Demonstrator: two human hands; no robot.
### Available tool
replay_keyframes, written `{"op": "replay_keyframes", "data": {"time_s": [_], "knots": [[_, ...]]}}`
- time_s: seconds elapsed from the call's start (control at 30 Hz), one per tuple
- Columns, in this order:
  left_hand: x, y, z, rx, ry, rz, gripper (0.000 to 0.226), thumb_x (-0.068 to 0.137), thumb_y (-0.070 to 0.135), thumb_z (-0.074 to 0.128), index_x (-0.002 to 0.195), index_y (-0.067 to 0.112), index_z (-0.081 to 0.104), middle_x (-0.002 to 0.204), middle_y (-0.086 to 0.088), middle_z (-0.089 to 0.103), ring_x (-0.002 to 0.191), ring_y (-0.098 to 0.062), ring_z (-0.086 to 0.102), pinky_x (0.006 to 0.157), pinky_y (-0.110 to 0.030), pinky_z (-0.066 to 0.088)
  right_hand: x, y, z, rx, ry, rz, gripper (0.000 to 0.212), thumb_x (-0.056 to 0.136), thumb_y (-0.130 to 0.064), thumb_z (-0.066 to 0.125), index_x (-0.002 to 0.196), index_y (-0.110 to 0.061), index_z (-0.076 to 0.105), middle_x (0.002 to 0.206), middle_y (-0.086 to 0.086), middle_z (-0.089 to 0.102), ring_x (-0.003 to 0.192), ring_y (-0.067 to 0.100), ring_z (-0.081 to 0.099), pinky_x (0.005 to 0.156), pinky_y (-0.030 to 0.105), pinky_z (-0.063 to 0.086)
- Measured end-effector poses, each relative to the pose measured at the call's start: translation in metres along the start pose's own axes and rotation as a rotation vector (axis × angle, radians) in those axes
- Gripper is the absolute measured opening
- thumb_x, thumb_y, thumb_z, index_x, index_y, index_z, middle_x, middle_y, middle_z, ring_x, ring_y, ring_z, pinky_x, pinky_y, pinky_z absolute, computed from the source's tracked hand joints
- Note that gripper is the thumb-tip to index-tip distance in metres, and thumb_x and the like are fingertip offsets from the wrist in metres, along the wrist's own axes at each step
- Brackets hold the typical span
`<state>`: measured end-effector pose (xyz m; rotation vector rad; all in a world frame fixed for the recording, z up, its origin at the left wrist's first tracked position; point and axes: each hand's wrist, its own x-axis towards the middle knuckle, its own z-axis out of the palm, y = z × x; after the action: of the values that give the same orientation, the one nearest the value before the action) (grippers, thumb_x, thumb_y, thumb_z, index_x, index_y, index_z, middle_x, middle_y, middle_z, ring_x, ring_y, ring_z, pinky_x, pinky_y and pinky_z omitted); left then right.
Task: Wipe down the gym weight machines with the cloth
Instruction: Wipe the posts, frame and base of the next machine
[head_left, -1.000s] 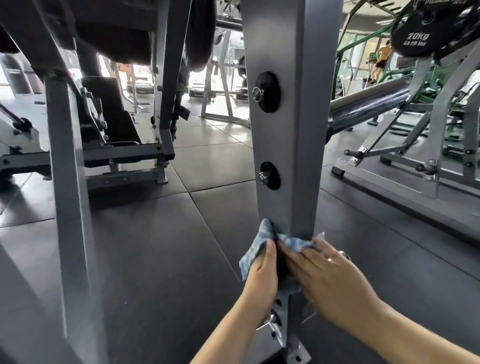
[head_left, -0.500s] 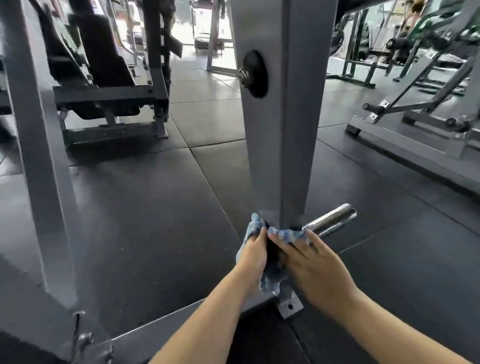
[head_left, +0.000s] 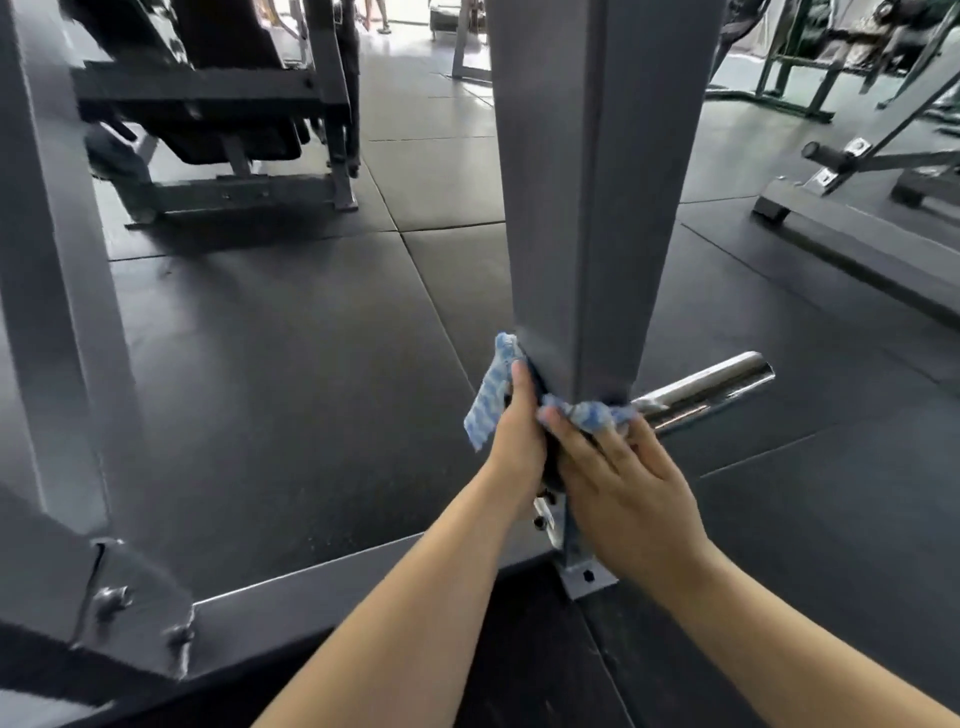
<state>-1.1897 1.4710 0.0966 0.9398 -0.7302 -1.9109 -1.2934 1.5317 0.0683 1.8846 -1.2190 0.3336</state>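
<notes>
Dark rubber floor tiles (head_left: 291, 364) spread across a gym, with a grey bench frame (head_left: 218, 104) behind and green equipment (head_left: 789, 78) at the far right. At the centre, a person presses a blue-and-white cloth (head_left: 491, 395) against the foot of a grey steel post (head_left: 587, 182), the fabric wrapped round its near corner. Their left hand (head_left: 519, 441) grips the cloth on the post's left face, fingers curled over it; their right hand (head_left: 628, 488) holds the other end flat with extended fingers (just beside a chrome peg (head_left: 717, 392) jutting right). A bolted base plate (head_left: 587, 577) anchors the post below.
</notes>
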Motion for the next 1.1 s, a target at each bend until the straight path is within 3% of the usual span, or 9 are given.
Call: {"op": "replay_keyframes", "data": {"time_s": [0.17,0.23,0.33,0.43,0.53,0.7,0.8,0.97,1.1], "knots": [[0.0,-0.023,-0.011,0.3,0.202,0.37,0.01,0.096,0.026,0.047,0.097,0.024,0.057,0.097,0.0,0.065,0.096,-0.015,0.062,0.086,-0.02,0.049,-0.023,-0.012,0.024,0.102,-0.033,-0.044,0.043,0.083,-0.016,0.04,0.126,-0.011,0.046,0.156,0.005,0.011,0.126,0.024,0.036,0.113,0.038,0.013],[-0.012,-0.052,-0.023,0.461,0.205,0.456,0.025,0.086,0.023,0.046,0.108,0.024,0.056,0.107,-0.003,0.064,0.106,-0.017,0.06,0.094,-0.033,0.048,-0.037,-0.019,0.035,0.131,-0.023,-0.041,0.042,0.084,-0.013,0.041,0.122,-0.01,0.058,0.158,0.006,0.002,0.124,0.025,0.039,0.116,0.038,0.01],[-0.024,-0.088,-0.023,0.345,0.232,0.366,0.027,0.096,0.01,0.045,0.122,0.015,0.05,0.118,-0.001,0.06,0.113,-0.011,0.055,0.102,-0.03,0.043,-0.065,-0.021,0.051,0.134,-0.058,-0.057,0.048,0.085,-0.016,0.037,0.131,-0.01,0.049,0.158,0.006,-0.004,0.124,0.027,0.039,0.117,0.038,0.005],[-0.03,-0.099,-0.013,-0.011,0.186,0.031,0.027,0.101,0.018,0.035,0.117,0.016,0.057,0.099,0.007,0.068,0.09,0.003,0.064,0.085,-0.017,0.05,-0.083,-0.022,0.059,0.13,-0.134,-0.104,0.055,0.092,-0.017,0.025,0.147,-0.011,0.025,0.158,0.007,-0.007,0.136,0.027,0.026,0.116,0.041,0.005],[-0.017,-0.088,-0.018,-0.168,0.176,-0.102,0.035,0.1,0.035,0.033,0.106,0.017,0.063,0.089,0.005,0.07,0.08,-0.003,0.065,0.077,-0.021,0.051,-0.081,-0.021,0.055,0.167,-0.172,-0.123,0.055,0.079,-0.021,0.034,0.132,-0.014,0.048,0.158,0.004,-0.008,0.125,0.026,0.036,0.113,0.042,0.006],[0.012,-0.061,-0.028,-0.231,0.194,-0.063,0.049,0.098,0.039,0.026,0.11,0.015,0.067,0.104,-0.008,0.07,0.087,-0.017,0.067,0.066,-0.023,0.054,-0.063,-0.019,0.047,0.182,-0.116,-0.061,0.058,0.083,-0.022,0.035,0.139,-0.01,0.031,0.157,0.006,-0.001,0.136,0.025,0.019,0.116,0.042,0.002],[0.03,-0.051,-0.025,-0.211,0.219,-0.077,0.052,0.099,0.04,0.024,0.122,0.009,0.059,0.112,-0.014,0.063,0.098,-0.024,0.061,0.087,-0.026,0.049,-0.063,-0.017,0.061,0.143,-0.111,-0.119,0.055,0.083,-0.018,0.035,0.138,-0.011,0.038,0.155,0.005,0.013,0.132,0.025,0.022,0.112,0.043,0.015],[0.041,-0.068,-0.02,-0.126,0.297,-0.036,0.032,0.099,0.033,0.037,0.098,0.014,0.064,0.094,-0.006,0.066,0.085,-0.02,0.061,0.075,-0.025,0.052,-0.092,-0.022,0.083,0.121,-0.242,-0.262,0.056,0.08,-0.015,0.033,0.133,-0.012,0.052,0.146,0.002,0.028,0.114,0.021,0.037,0.101,0.041,0.027],[0.018,-0.092,-0.021,-0.146,0.292,-0.042,0.028,0.099,0.027,0.04,0.092,0.012,0.062,0.078,-0.001,0.069,0.074,-0.012,0.065,0.077,-0.022,0.052,-0.118,-0.033,0.083,0.164,-0.272,-0.203,0.057,0.082,-0.015,0.036,0.138,-0.008,0.038,0.15,0.008,0.023,0.122,0.027,0.035,0.113,0.041,0.012]]}}
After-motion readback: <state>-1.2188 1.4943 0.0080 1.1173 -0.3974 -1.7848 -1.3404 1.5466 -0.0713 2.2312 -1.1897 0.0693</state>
